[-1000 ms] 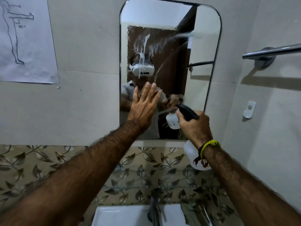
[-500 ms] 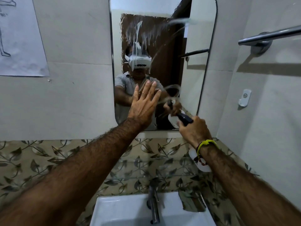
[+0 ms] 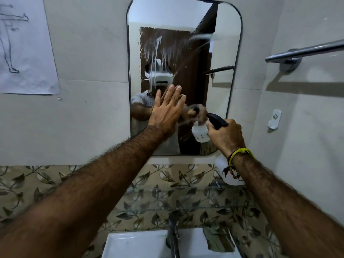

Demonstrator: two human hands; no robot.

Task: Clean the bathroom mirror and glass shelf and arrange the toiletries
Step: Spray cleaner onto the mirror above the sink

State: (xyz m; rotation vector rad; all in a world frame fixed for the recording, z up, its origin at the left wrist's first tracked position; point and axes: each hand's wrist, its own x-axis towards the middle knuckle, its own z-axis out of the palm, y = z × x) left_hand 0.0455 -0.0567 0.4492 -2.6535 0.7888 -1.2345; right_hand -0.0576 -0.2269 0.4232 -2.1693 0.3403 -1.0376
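Note:
The rounded mirror (image 3: 221,43) hangs on the wall ahead, with white cleaner running down its upper middle in streaks. My left hand (image 3: 167,110) lies flat on the lower glass, fingers straight. My right hand (image 3: 226,134) grips a white spray bottle (image 3: 222,170) with a black trigger head, its nozzle aimed at the mirror near the lower right. Under the mirror a clear glass shelf (image 3: 178,200) spans the leaf-patterned tiles; I see no toiletries on it.
A white basin (image 3: 137,244) with a dark tap (image 3: 173,237) sits below. A cloth (image 3: 217,239) lies on the basin's right edge. A chrome towel bar (image 3: 305,51) and a white wall hook (image 3: 275,119) are on the right wall, a paper drawing (image 3: 26,45) at left.
The view shifted slightly up and down. My left hand stays flat on the mirror and my right keeps the spray bottle aimed at the glass; the cleaner streaks run a little lower.

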